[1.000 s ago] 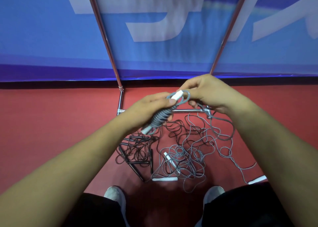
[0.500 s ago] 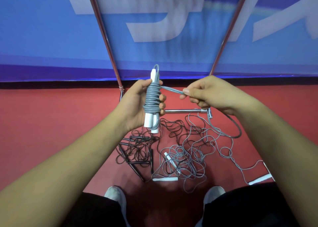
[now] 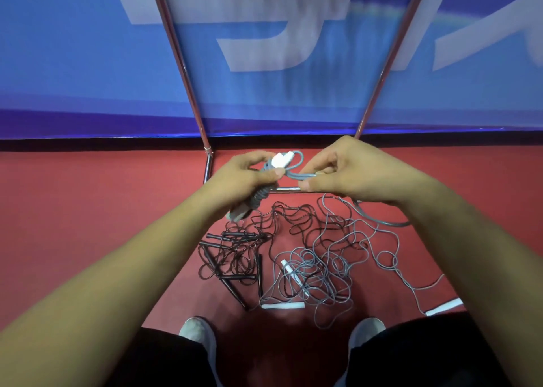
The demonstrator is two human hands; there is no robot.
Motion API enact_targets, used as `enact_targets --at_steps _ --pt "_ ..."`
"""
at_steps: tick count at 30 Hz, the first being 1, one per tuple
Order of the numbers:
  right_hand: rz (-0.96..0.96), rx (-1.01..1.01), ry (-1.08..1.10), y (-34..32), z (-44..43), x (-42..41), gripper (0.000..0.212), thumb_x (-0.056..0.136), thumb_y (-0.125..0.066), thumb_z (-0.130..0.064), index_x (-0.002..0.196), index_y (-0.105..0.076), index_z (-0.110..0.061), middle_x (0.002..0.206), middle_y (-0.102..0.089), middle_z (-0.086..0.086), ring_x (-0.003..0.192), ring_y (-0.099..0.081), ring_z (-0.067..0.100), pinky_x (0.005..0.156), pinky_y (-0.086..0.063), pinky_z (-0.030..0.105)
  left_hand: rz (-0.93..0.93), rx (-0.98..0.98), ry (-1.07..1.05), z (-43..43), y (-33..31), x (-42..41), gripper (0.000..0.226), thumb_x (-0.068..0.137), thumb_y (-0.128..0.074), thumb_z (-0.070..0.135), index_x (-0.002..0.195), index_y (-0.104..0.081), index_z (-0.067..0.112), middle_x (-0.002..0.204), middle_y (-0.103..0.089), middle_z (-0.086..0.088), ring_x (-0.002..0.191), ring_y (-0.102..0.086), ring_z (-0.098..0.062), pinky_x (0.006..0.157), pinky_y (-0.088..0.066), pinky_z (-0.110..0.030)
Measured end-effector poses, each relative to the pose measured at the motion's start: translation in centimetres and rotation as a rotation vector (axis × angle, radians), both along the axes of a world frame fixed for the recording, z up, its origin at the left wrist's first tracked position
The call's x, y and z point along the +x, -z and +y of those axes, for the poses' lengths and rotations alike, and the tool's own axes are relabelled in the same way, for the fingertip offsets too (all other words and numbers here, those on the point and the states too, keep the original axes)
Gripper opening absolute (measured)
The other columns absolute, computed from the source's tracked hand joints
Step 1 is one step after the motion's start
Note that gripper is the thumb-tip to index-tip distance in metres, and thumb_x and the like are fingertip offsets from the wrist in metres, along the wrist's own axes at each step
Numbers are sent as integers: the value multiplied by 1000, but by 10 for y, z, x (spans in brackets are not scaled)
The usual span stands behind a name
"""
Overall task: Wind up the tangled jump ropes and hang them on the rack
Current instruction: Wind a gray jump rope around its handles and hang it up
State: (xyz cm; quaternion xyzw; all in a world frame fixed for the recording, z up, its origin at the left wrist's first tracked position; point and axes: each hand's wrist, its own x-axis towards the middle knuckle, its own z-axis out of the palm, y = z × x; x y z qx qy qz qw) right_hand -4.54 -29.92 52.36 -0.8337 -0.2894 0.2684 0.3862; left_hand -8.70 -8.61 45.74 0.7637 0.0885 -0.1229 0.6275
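Note:
My left hand (image 3: 244, 178) grips a pair of white handles (image 3: 281, 160) with grey rope wound round them (image 3: 260, 197), tilted with the top end to the right. My right hand (image 3: 346, 169) pinches the free grey cord (image 3: 302, 176) close beside the bundle; the cord's slack trails down behind my right wrist to the floor (image 3: 382, 222). Below lie a tangle of grey ropes with white handles (image 3: 317, 272) and a tangle of black ropes with black handles (image 3: 235, 257). The metal rack's two poles (image 3: 188, 87) rise behind my hands.
The rack's base bar (image 3: 286, 189) lies on the red floor just beyond the tangles. A blue banner wall (image 3: 88, 63) stands behind. A loose white handle (image 3: 443, 307) lies at the right. My two shoes (image 3: 198, 332) are at the bottom.
The bundle has tipped from upright back to a slant in my left hand. My right hand has come in close to it with the cord, laying another loop at the top.

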Motion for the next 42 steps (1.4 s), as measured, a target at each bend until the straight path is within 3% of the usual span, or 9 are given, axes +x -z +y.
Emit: enact_targets --at_steps 3,8,12,16,20,25,30,39,42 --pt "-39 -13 -38 3 5 -4 10 88 -73 -18 85 -78 -10 43 -35 -10 43 -26 7 43 -21 19 -38 222 162 -1 0 -2 25 91 -73 22 115 -66 24 59 -56 4 45 -44 -12 42 -38 -19" --pt "-73 15 48 9 9 -1 11 89 -72 -13 81 -76 -7 42 -48 -13 40 -39 2 45 -29 11 -100 410 430 -3 -3 -8 30 91 -72 33 120 -65 35 99 -73 8 89 -66 -10 87 -52 -32" --pt "-124 24 116 7 10 1 9 86 -75 -16 80 -75 -9 40 -50 -12 36 -44 2 39 -30 10 -115 248 454 -7 -11 -14 32 85 -73 52 107 -71 28 79 -62 -10 69 -52 -12 68 -47 -39" --pt "-38 105 211 12 8 7 20 80 -81 -22 81 -73 -4 45 -53 -6 37 -43 2 39 -32 13 -91 65 415 -13 -13 -17 15 95 -66 34 85 -70 24 60 -46 5 46 -34 -9 44 -30 -20" --pt "84 152 249 20 0 18 18 87 -74 -21 86 -73 -4 54 -60 -3 46 -50 7 47 -35 22 -134 -151 294 -12 -17 -17 11 95 -63 33 95 -72 29 75 -67 4 68 -60 -10 63 -47 -19" --pt "155 161 156 24 -6 26 10 92 -68 -18 91 -75 -11 65 -64 -1 54 -53 12 51 -43 20 -14 -466 121 -15 -12 -12 31 93 -49 35 111 -55 10 72 -59 -15 60 -53 -26 57 -47 -31" --pt "159 156 97 24 -9 28 15 93 -68 -22 97 -75 -10 67 -63 0 60 -55 16 60 -46 26 55 -789 41 -18 -13 -8 26 102 -43 39 121 -58 29 74 -55 -14 59 -54 -25 60 -48 -34" --pt "155 36 10 18 -11 19 28 102 -53 -27 89 -69 -10 58 -54 2 50 -45 19 55 -35 34 84 -813 -35 -14 -13 -7 31 94 -47 48 99 -64 22 70 -55 -9 57 -53 -24 60 -45 -33" --pt "161 17 53 16 -11 17 29 102 -53 -30 87 -68 -11 59 -50 2 47 -40 14 40 -29 21 74 -776 -65 -10 -13 -3 30 94 -48 49 96 -63 23 69 -55 -7 55 -52 -23 57 -46 -31"
